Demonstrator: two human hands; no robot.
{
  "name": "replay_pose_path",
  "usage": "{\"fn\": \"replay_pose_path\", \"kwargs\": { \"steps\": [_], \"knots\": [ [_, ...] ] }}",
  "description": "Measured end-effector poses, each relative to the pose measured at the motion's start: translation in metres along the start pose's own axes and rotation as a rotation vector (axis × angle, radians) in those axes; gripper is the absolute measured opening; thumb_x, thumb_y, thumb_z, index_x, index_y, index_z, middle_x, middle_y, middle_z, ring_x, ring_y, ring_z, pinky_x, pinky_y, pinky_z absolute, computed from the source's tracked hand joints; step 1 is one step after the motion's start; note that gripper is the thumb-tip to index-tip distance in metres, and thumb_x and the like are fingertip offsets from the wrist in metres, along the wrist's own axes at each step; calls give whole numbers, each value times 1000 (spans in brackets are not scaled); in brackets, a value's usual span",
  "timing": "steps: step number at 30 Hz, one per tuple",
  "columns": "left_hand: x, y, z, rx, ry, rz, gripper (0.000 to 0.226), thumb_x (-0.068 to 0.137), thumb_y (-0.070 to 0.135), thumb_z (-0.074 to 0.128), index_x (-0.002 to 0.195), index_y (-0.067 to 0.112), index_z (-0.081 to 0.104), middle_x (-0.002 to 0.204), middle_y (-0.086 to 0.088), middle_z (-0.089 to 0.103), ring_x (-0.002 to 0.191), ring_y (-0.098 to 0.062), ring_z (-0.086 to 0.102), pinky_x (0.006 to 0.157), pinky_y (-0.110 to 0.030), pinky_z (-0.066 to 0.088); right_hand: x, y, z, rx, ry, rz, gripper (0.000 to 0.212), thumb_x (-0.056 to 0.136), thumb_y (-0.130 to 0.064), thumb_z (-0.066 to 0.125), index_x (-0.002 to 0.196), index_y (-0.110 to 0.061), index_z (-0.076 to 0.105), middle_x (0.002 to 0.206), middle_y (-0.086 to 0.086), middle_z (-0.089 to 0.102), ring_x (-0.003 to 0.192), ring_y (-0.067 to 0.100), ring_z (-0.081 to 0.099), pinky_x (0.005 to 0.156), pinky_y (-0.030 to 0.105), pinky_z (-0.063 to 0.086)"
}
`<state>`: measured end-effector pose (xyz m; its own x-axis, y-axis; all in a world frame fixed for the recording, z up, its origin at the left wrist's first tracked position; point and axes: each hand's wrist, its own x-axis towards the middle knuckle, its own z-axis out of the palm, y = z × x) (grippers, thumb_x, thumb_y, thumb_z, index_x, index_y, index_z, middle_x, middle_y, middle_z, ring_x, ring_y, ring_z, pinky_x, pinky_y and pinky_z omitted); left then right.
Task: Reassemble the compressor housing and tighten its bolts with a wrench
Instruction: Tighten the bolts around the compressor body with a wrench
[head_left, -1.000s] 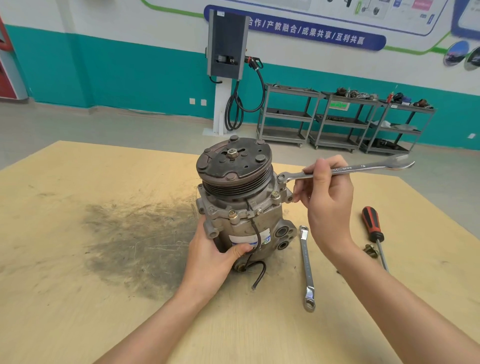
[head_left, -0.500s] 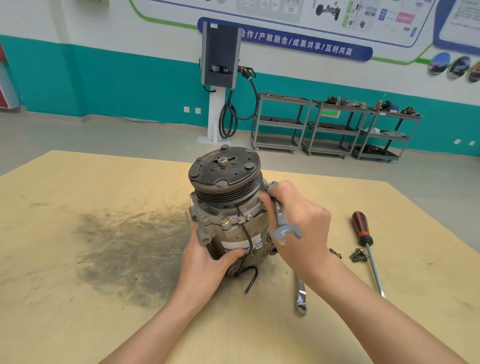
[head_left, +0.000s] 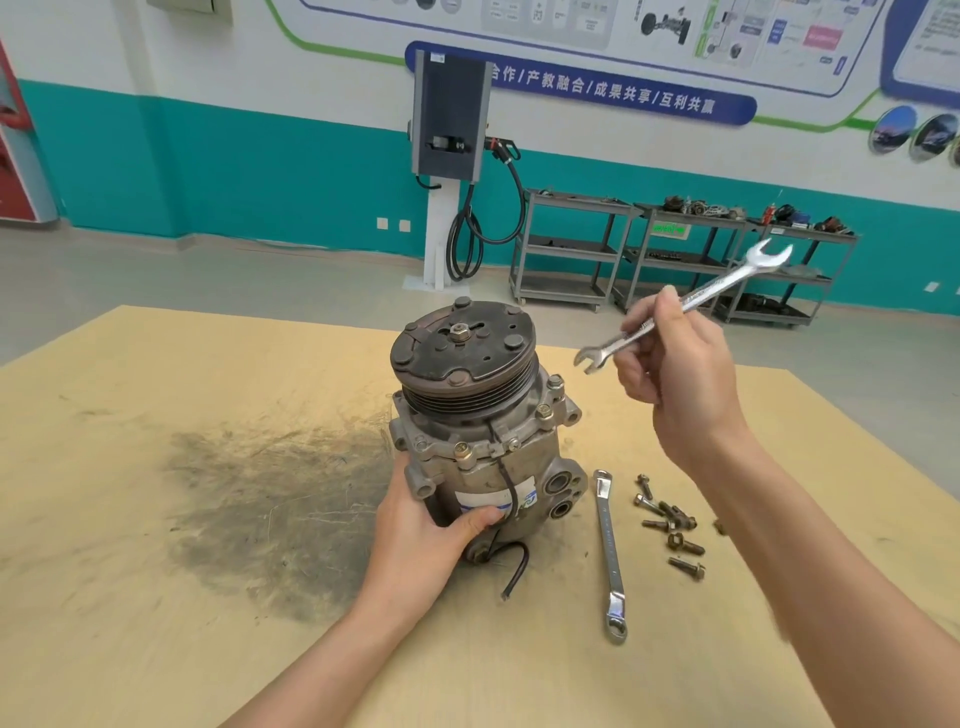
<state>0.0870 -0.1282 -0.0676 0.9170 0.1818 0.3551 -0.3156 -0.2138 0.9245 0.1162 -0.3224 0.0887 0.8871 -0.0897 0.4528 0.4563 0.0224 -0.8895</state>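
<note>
A grey metal compressor (head_left: 483, 431) stands upright on the wooden table (head_left: 156, 597), its dark pulley face on top. Brass-coloured bolts sit in its housing flange. My left hand (head_left: 421, 525) grips the lower body from the left, thumb across the label. My right hand (head_left: 675, 374) holds a silver open-end wrench (head_left: 691, 301) by its middle, lifted in the air to the right of the pulley and clear of the bolts. The wrench slants up to the right, with its lower jaw near the pulley rim.
A second wrench (head_left: 609, 551) lies on the table right of the compressor. Several loose bolts (head_left: 670, 525) lie beside it. A dark grease stain (head_left: 280, 499) spreads left of the compressor. Metal carts (head_left: 675, 260) and a charging post (head_left: 449, 171) stand far behind.
My right hand has lifted the wrench off the compressor's flange and raised it up to the right. The left hand keeps its grip. The view has shifted, and the loose bolts have come into sight.
</note>
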Motion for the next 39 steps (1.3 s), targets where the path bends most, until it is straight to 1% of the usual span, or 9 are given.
{"fn": "replay_pose_path", "kwargs": {
  "steps": [3,9,15,22,28,32,34,37,39],
  "knots": [
    [-1,3,0,9,1,7,60,66,20,88,111,36,52,105,47,56,102,26,49,79,6,34,1,6,-6,198,-116,139,41,106,-28,27,76,-11,49,45,1,38,39,12,24,42,26,16],
    [-3,4,0,4,2,-4,61,66,21,89,112,36,52,106,45,58,103,23,52,80,5,36,-18,19,3,137,-198,103,38,105,-27,29,79,-9,50,45,4,44,38,13,33,40,21,27],
    [-2,3,0,-11,-10,-32,65,63,25,89,118,30,54,108,40,61,104,19,55,82,3,39,-13,17,6,238,-243,218,37,105,-25,31,78,-8,49,45,5,45,35,13,33,39,22,24],
    [-2,4,-1,-34,-15,-45,66,62,25,89,117,33,54,108,33,65,106,15,57,86,0,41,-13,14,7,165,-283,222,36,105,-26,32,79,-8,49,47,6,48,35,13,37,37,22,27],
    [-1,3,1,-13,-5,-40,67,64,25,89,121,28,53,111,28,64,106,14,56,87,-3,42,-41,26,10,153,-185,-75,28,99,-32,40,83,-9,46,51,5,56,40,16,46,39,19,35],
    [-2,3,1,-4,-4,-24,63,65,22,89,115,37,53,107,34,63,105,15,56,85,-1,41,-58,34,19,-91,-136,-348,15,99,-24,45,84,-23,48,54,4,58,40,20,50,42,25,40],
    [-1,3,1,-15,-8,-14,65,65,22,89,118,36,53,110,35,62,106,15,56,86,-1,41,-63,36,25,-199,-98,-484,14,99,-26,46,85,-29,49,55,-3,55,43,13,50,43,24,41],
    [0,2,1,-7,3,-1,64,64,23,89,116,36,54,109,35,63,105,16,56,85,-1,41,-66,36,29,-512,-68,-754,18,100,-31,48,89,-19,53,59,-9,54,46,6,49,43,16,42],
    [0,1,1,1,9,-4,61,63,22,90,109,38,54,105,34,64,100,15,58,79,-2,42,-66,36,29,-768,-48,-920,23,97,-27,54,85,-9,61,56,-2,57,42,11,50,39,27,45]
  ]
}}
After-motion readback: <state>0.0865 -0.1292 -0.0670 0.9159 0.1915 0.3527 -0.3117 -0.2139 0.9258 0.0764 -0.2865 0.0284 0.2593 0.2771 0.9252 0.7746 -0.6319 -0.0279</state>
